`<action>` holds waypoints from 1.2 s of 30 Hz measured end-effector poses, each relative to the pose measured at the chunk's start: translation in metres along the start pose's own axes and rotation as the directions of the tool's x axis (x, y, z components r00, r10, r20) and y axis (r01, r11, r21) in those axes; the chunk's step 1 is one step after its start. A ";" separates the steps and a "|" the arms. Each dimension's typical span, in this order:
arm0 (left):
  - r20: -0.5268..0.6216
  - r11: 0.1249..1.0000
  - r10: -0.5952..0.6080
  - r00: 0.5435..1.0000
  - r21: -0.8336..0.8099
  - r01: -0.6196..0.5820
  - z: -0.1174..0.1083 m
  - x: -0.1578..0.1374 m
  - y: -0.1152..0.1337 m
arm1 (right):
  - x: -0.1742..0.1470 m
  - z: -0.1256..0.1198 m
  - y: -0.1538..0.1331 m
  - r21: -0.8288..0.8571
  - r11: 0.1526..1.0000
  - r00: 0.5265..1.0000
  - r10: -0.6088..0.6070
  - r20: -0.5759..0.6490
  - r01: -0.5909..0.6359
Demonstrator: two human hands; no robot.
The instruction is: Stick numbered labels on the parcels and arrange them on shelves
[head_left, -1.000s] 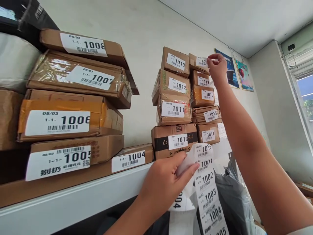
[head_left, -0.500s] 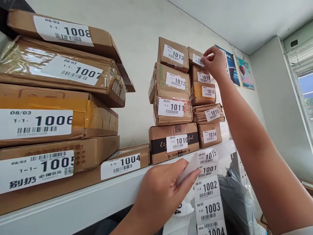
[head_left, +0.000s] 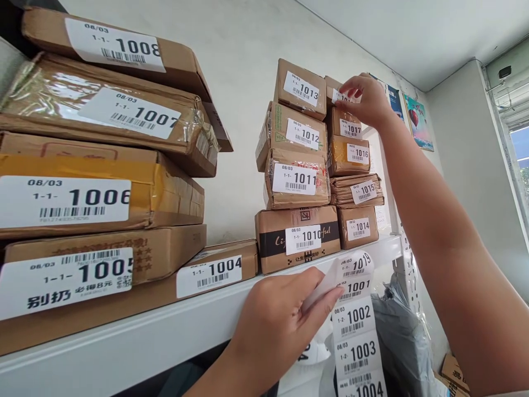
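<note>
Here's the strip of labels (head_left: 359, 320), dangling at lower centre-right of the frame, 1019 at its top, then 1001, 1002, 1003 and 1004! The left hand (head_left: 276, 314) has it pinched between thumb and fingers, at lower centre. Up to the upper right, and the right hand (head_left: 366, 99) is at the white label (head_left: 341, 97) on the top box (head_left: 332, 85), fingers drawn in narrow; whether they grip the label or just touch it, I cannot tell. Right below sits the box marked 1017 (head_left: 335, 122), with 1016, 1015 and 1014 beneath! Just left, a column topped by 1013 (head_left: 301, 91). Over at the left of the frame, a big stack (head_left: 177, 154), 1008 on top, all on the white shelf (head_left: 165, 331). Lower right, a grey bag (head_left: 403, 325); upper right, a balloon poster (head_left: 419, 124) on the wall!
</note>
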State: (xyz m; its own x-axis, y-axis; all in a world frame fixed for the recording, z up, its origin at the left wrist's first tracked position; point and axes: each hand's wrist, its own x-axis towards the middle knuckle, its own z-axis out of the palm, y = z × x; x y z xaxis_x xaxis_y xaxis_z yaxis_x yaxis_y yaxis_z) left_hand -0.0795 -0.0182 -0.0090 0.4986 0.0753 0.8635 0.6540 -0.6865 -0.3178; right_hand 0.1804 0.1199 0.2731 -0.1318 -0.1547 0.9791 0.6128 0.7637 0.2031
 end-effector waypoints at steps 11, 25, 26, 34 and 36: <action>0.015 1.000 0.013 1.000 -0.001 -0.013 0.001 -0.002 -0.001 | 0.015 -0.003 -0.005 -0.114 0.993 0.982 -0.008 0.187 0.030; 0.000 0.999 -0.001 1.000 -0.045 0.001 0.002 -0.002 -0.001 | 0.026 -0.017 0.019 -0.059 0.998 0.958 0.028 0.287 -0.012; -0.003 0.999 0.008 1.000 -0.040 -0.008 0.002 -0.002 -0.001 | 0.026 -0.018 0.020 -0.053 0.999 0.961 0.014 0.276 0.001; 0.014 0.996 -0.046 0.999 -0.071 0.047 0.000 -0.002 0.001 | 0.015 -0.020 -0.001 -0.091 0.994 0.962 0.088 0.258 -0.066; 0.015 0.994 -0.077 0.997 -0.082 0.078 0.001 -0.001 0.001 | 0.011 -0.021 -0.008 -0.103 0.992 0.965 0.102 0.243 -0.078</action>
State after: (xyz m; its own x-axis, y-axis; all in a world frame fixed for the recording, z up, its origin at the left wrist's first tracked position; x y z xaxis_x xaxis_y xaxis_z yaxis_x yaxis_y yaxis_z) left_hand -0.0789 -0.0189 -0.0106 0.4553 0.1387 0.8794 0.6419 -0.7357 -0.2163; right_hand 0.1901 0.0987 0.2823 -0.2539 0.0803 0.9639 0.6983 0.7047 0.1252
